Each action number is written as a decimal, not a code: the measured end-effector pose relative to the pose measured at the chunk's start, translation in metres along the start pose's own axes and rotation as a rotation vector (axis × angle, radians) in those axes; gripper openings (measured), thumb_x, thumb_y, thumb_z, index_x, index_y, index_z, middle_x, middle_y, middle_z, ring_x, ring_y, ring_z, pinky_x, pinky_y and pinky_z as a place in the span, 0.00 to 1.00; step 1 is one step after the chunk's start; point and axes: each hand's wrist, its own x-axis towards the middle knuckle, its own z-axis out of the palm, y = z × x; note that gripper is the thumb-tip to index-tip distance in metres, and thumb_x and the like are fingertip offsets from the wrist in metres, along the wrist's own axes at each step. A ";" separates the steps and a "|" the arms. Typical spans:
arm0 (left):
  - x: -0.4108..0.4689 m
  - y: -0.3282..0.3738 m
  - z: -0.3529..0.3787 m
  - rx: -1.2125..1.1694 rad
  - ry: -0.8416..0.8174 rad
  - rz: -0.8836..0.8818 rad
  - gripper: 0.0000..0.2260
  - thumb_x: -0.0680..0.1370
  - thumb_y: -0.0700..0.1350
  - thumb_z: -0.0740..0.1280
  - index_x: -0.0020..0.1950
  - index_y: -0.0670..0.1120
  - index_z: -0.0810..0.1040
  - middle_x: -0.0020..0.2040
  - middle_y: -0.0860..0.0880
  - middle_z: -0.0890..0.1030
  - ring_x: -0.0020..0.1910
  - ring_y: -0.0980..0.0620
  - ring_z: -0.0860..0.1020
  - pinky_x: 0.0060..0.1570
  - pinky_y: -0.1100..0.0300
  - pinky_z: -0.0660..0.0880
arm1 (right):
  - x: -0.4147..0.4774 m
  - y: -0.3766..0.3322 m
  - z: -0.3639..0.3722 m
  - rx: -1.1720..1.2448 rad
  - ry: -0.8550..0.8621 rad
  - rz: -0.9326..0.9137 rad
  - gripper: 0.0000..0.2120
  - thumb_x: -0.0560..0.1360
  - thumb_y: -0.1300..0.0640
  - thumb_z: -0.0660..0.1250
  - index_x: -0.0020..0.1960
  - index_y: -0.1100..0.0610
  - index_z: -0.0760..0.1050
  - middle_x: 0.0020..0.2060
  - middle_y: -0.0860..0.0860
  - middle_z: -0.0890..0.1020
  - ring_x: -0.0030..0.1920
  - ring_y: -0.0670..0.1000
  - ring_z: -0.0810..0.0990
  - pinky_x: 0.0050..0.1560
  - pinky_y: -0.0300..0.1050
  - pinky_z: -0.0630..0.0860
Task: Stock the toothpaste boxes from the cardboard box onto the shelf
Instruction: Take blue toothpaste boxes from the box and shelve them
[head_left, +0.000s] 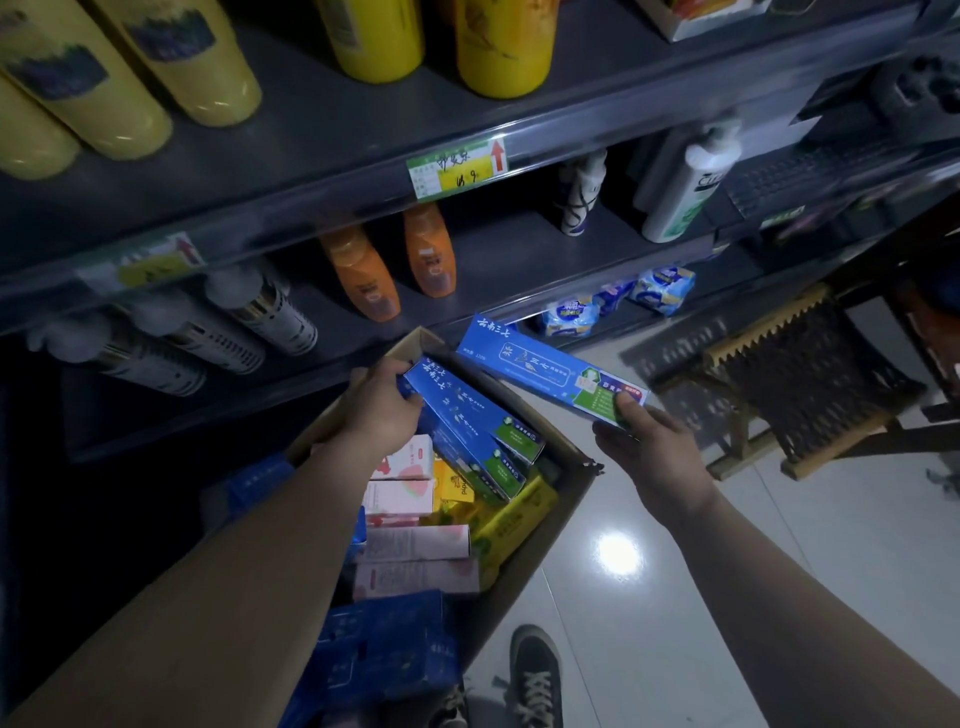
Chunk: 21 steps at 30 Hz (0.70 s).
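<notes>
Two blue boxes (467, 421) sit gripped by the left hand (382, 410) inside the cardboard box (566, 499), while the right hand (649, 447) pinches a third toothpaste box (550, 371) by one end near the shelf (498, 244), a hold that may let it swing and drop.

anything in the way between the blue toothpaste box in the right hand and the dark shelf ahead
Nothing visible lies between the long blue toothpaste box, held by the right hand, and the front edge of the dark shelf. Two orange plastic bottles stand on it left of the box's far end.
</notes>
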 end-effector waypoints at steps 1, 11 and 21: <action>0.000 0.000 -0.001 -0.036 0.000 0.013 0.17 0.77 0.44 0.67 0.65 0.50 0.72 0.61 0.42 0.68 0.54 0.40 0.76 0.52 0.53 0.75 | 0.000 0.000 0.000 -0.003 -0.001 0.007 0.06 0.78 0.57 0.65 0.49 0.60 0.77 0.44 0.58 0.82 0.45 0.55 0.81 0.51 0.44 0.81; -0.004 -0.006 -0.019 -0.084 -0.192 0.075 0.28 0.74 0.55 0.71 0.72 0.54 0.66 0.66 0.50 0.63 0.53 0.52 0.72 0.52 0.57 0.73 | -0.010 -0.001 0.004 -0.003 -0.014 0.015 0.07 0.78 0.56 0.65 0.49 0.60 0.77 0.45 0.58 0.82 0.48 0.57 0.80 0.51 0.45 0.81; -0.056 -0.008 -0.054 -0.386 -0.084 0.046 0.10 0.73 0.52 0.72 0.46 0.53 0.73 0.48 0.48 0.79 0.47 0.46 0.80 0.49 0.48 0.78 | -0.041 -0.018 0.007 -0.040 -0.031 -0.037 0.07 0.78 0.56 0.66 0.49 0.60 0.78 0.45 0.58 0.81 0.43 0.54 0.80 0.49 0.46 0.80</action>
